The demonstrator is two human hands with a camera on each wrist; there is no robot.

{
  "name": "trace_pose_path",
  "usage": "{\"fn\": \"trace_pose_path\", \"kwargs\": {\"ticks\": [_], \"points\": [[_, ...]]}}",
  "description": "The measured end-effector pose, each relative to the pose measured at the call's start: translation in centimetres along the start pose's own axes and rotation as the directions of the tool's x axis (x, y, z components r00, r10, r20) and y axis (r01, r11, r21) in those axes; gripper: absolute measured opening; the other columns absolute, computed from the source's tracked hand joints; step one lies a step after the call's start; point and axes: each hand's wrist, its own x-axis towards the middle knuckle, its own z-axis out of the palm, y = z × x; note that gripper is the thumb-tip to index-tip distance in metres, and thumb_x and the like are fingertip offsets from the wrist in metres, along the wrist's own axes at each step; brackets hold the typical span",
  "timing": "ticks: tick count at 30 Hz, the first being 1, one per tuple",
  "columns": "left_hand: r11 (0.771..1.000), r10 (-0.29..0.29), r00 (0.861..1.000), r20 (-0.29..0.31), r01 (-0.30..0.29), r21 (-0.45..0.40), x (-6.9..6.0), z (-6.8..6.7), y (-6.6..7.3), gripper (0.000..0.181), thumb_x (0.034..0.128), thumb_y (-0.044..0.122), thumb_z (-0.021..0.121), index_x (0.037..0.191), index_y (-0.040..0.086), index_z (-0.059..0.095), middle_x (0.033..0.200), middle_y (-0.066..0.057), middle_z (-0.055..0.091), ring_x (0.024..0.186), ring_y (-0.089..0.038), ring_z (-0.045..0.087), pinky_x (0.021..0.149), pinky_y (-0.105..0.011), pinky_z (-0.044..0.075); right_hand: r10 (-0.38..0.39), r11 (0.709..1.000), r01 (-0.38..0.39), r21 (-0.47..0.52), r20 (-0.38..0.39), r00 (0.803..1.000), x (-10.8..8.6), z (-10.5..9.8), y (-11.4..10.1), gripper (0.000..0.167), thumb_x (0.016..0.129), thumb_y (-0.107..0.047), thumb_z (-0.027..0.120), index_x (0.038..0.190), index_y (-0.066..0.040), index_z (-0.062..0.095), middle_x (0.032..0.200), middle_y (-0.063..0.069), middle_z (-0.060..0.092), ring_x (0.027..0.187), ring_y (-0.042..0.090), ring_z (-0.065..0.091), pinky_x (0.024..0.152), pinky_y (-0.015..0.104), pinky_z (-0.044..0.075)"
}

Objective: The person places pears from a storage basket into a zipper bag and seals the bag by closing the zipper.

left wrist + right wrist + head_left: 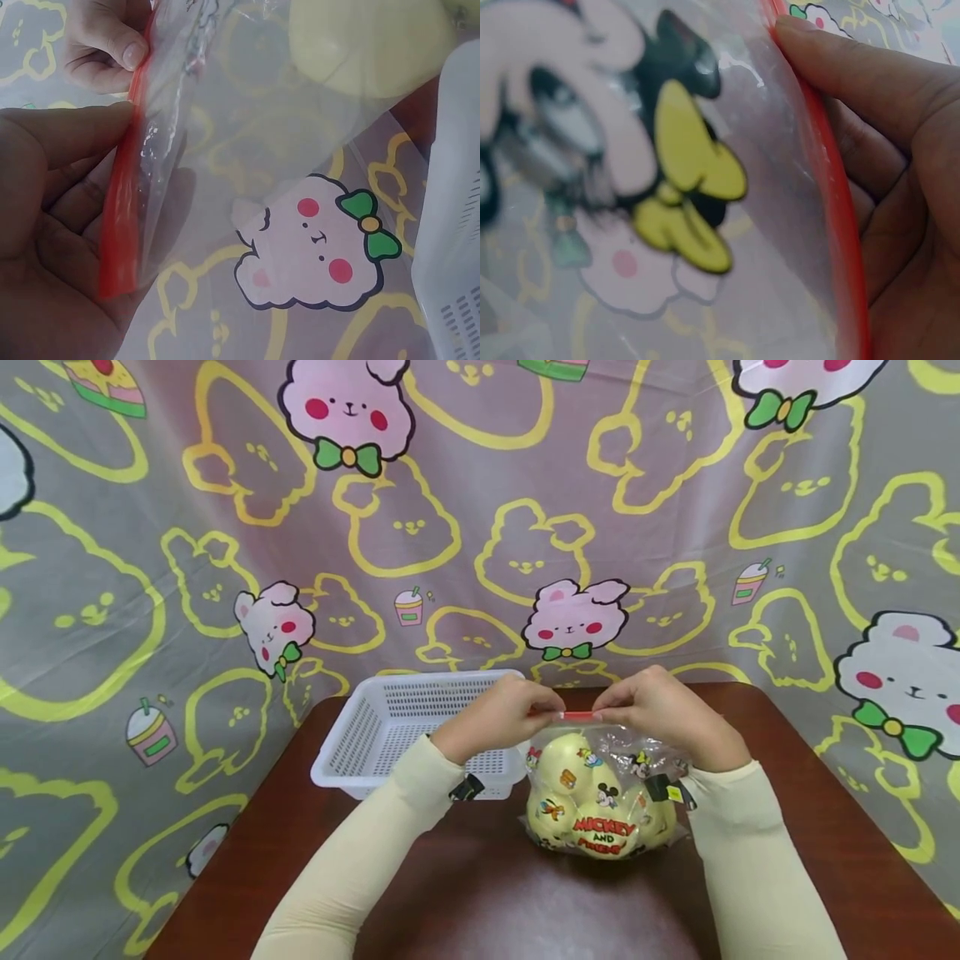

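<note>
A clear zip bag (604, 793) printed with cartoon figures stands upright on the table, filled with several pale yellow, rounded objects whose kind I cannot tell. Along its top runs a red zip strip (124, 217). My left hand (510, 708) pinches this strip between thumb and fingers, left of its middle. On the other side my right hand (660, 714) pinches the same strip, a short gap from the left. In the right wrist view, the thumb (840, 56) presses on the red edge, with curled fingers behind it.
Left of the bag stands a white perforated plastic basket (352, 735), close behind my left forearm. The brown table (480, 877) reaches back to a patterned cloth (465, 552) that hangs behind and along both sides.
</note>
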Motion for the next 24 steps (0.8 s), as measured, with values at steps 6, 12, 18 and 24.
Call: {"fn": "trace_pose_path", "kwargs": {"ticks": [6,12,18,24], "points": [[1.000,-0.012,1.000,-0.004,0.012,0.003,-0.4,-0.1,-0.1,0.010,0.0929,0.012,0.066,0.096,0.010,0.076,0.086,0.006,0.071,0.070,-0.001,0.058,0.068,-0.017,0.046,-0.013,1.000,0.013,-0.011,-0.003,1.000,0.0,0.0,0.1,0.005,0.085,-0.013,0.076,0.084,-0.017,0.078,0.077,-0.009,0.069,0.062,0.010,0.054,0.058,0.030,0.045],[1.000,-0.012,1.000,-0.011,0.012,0.006,-0.6,-0.3,-0.2,0.009,0.0928,0.011,0.066,0.095,0.011,0.075,0.084,0.007,0.070,0.070,-0.001,0.057,0.067,-0.018,0.046,-0.019,1.000,0.019,-0.007,-0.005,1.000,0.0,0.1,0.2,0.006,0.084,-0.012,0.077,0.083,-0.017,0.078,0.075,-0.010,0.068,0.061,0.010,0.053,0.055,0.028,0.044],[1.000,-0.013,1.000,-0.011,0.014,0.007,-0.8,-0.4,-0.3,0.010,0.0928,0.012,0.066,0.096,0.009,0.075,0.084,0.006,0.070,0.069,-0.003,0.056,0.067,-0.019,0.045,-0.010,1.000,0.010,0.004,-0.006,1.000,0.0,0.0,0.1,0.006,0.084,-0.011,0.077,0.082,-0.017,0.078,0.076,-0.009,0.069,0.061,0.010,0.055,0.055,0.029,0.045],[0.999,-0.032,0.999,-0.005,0.032,0.011,-1.1,-0.6,-0.3,0.010,0.0928,0.012,0.066,0.096,0.009,0.075,0.085,0.006,0.070,0.072,-0.003,0.057,0.069,-0.020,0.046,-0.003,1.000,0.003,0.010,-0.001,1.000,0.0,0.1,0.2,0.004,0.085,-0.015,0.076,0.082,-0.014,0.078,0.076,-0.010,0.069,0.060,0.010,0.055,0.054,0.028,0.046]]}}
